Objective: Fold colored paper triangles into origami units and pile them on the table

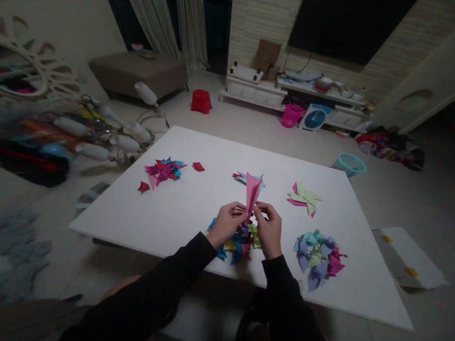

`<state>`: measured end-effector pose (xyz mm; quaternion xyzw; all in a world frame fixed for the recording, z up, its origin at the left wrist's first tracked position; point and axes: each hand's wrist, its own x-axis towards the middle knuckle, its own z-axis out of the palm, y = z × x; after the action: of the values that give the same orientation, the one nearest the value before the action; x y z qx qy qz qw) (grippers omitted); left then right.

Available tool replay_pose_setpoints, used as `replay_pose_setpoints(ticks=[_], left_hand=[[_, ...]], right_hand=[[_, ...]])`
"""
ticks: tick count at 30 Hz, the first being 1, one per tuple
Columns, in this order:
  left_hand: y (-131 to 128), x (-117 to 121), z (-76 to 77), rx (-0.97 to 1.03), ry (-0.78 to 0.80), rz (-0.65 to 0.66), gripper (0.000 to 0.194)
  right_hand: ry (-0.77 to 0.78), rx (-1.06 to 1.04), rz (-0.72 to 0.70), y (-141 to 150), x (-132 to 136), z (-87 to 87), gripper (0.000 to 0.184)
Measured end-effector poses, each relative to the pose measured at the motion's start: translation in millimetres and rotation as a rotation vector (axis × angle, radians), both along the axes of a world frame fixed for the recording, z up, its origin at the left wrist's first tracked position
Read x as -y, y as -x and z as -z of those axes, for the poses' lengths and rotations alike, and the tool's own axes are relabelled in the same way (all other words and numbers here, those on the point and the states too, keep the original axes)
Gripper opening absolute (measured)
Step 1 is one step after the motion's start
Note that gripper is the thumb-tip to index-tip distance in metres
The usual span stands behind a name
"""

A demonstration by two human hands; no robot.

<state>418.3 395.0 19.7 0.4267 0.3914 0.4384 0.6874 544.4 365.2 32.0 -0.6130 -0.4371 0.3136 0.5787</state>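
Observation:
A pink folded origami paper (253, 189) stands upright between my hands, its wide end up and its narrow end down at my fingers. My left hand (227, 224) pinches its lower part from the left. From the right, my right hand (269, 228) grips the same lower part with thumb and fingers. Below and partly behind my hands lies a pile of colourful folded paper pieces (239, 246), blue, yellow, green and pink. Just past the pink paper, several flat folded strips (239, 177) rest on the white table (192, 210).
Folded papers also lie in a red and purple pile (164, 171) at left, a green and pink stack (307, 197) at right, and a pastel pile (319, 255) near the front right. Beyond stand a red stool (201, 101) and a teal basket (351, 163). Chandelier arms (124, 143) border the left edge.

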Motion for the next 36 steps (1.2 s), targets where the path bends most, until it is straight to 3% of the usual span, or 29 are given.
replay_pose_setpoints(ticks=[3,8,17,23,30,33,36], left_hand=[[0.3,1.6,-3.5,-0.012,-0.013,0.032,0.030],[0.6,1.5,-7.2,-0.001,0.033,0.040,0.035],[1.6,0.4,-0.4,-0.015,0.005,0.081,0.041],[5.2,-2.1,3.8,-0.125,-0.078,0.050,0.031],[15.3,-8.5,-4.4,-0.140,0.003,-0.033,0.025],[24.0,-15.0,-8.6,-0.146,0.054,-0.099,0.018],[30.9,-19.5,-11.3,-0.137,0.063,-0.137,0.013]], right_hand=[[-0.001,-0.016,-0.019,-0.2,-0.3,1.1,0.024],[-0.046,-0.020,0.076,-2.1,-1.1,2.8,0.024],[-0.074,-0.193,0.139,-6.3,-5.0,3.8,0.036],[-0.076,-0.168,0.231,-18.3,-5.9,7.6,0.030],[-0.148,-0.186,0.324,-25.4,-5.7,7.1,0.029],[-0.209,-0.084,0.395,-23.0,-1.5,1.0,0.028],[-0.195,0.219,0.259,-16.4,5.0,-3.3,0.021]])
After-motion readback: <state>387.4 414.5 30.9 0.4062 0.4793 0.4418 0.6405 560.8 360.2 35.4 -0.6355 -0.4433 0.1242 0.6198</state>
